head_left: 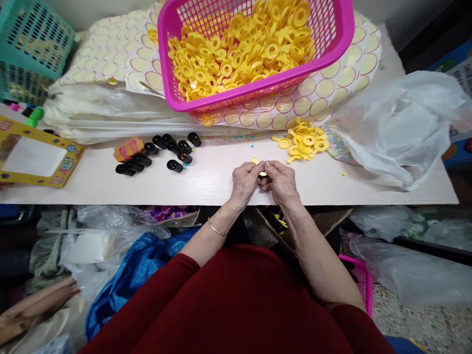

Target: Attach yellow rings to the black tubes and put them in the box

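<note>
head view: left hand (244, 183) and right hand (282, 181) meet, both pinched on one small yellow-topped dark piece (263, 173) near the front edge of the tabletop (206, 184). neither hand is nearer; its long axis cannot be told. count: about eleven black tubes (174, 166) leftward; one pink basket (346, 29) beyond; loose yellow tabbed rings (303, 132) ahead-right, too overlapped to count.

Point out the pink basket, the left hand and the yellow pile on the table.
Pink basket (345, 27): head view, right side of its rim.
Left hand (243, 183): head view, back of the hand.
Yellow pile (304, 143): head view, middle of the heap.
</note>
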### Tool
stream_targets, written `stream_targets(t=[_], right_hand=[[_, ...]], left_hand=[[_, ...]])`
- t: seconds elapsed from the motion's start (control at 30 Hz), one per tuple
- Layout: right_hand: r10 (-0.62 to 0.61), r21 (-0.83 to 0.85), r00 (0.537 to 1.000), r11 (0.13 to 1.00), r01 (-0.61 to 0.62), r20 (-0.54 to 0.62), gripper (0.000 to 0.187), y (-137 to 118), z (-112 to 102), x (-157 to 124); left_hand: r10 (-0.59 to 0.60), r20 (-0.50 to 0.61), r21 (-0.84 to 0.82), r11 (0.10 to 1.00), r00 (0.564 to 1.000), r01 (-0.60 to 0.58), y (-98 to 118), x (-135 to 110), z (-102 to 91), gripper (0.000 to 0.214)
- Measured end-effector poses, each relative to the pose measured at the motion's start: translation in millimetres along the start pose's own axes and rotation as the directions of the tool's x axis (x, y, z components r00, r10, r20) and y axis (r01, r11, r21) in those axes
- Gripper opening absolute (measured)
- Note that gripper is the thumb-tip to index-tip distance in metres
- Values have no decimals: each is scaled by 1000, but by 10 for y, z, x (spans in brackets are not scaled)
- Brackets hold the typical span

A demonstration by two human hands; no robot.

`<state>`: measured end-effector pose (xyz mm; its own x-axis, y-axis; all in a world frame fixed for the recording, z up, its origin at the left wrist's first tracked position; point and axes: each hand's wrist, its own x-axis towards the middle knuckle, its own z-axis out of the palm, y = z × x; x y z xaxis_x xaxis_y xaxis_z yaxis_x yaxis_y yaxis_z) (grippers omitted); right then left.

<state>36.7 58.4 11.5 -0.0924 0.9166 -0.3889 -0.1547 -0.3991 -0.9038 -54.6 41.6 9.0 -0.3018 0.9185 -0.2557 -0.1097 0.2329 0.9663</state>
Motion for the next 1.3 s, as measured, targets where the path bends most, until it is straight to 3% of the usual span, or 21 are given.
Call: stream_targets(t=[0.2, 0.37, 0.43, 0.5, 0.63, 0.73, 0.97, 1.13, 1.3], right_hand=[[84, -31, 996, 996, -83, 42, 31, -78, -39, 26], [42, -79, 999, 996, -44, -18, 28, -14, 32, 60], [37, -41, 999, 998, -37, -14, 30, 11, 57, 67], [4, 40, 999, 999, -3, -41, 31, 19, 47, 37], [-105, 225, 990, 966, 125, -99, 36, 34, -140, -250], [-82, 310, 997, 948, 78, -2, 43, 48, -397, -562], [19, 273, 994, 961, -48, 106, 48, 147, -885, -912], [64, 198, 918, 968, -152, 392, 46, 166, -1106, -1048], [110, 37, 839, 988, -153, 533, 41, 111, -1274, -1086]], left_hand=[[-64, -29, -62, 996, 998, 62, -4, 14, 40, 42], [-37, -37, 8, 999, 999, 37, -43, 65, -2, 44], [-1, -6, 41, 999, 1000, 1, -40, 75, -29, 45], [111, 98, 98, 988, 989, -121, -30, 59, -45, 43], [311, 305, 101, 929, 900, -355, -53, -114, -14, 45], [391, 393, 73, 889, 833, -452, -77, -324, 51, 47], [366, 692, 204, 727, 622, -655, 53, -714, 95, 36], [288, 817, 198, 675, 500, -711, 16, -842, 73, 34], [316, 875, 123, 586, 366, -801, -85, -955, 94, 41]])
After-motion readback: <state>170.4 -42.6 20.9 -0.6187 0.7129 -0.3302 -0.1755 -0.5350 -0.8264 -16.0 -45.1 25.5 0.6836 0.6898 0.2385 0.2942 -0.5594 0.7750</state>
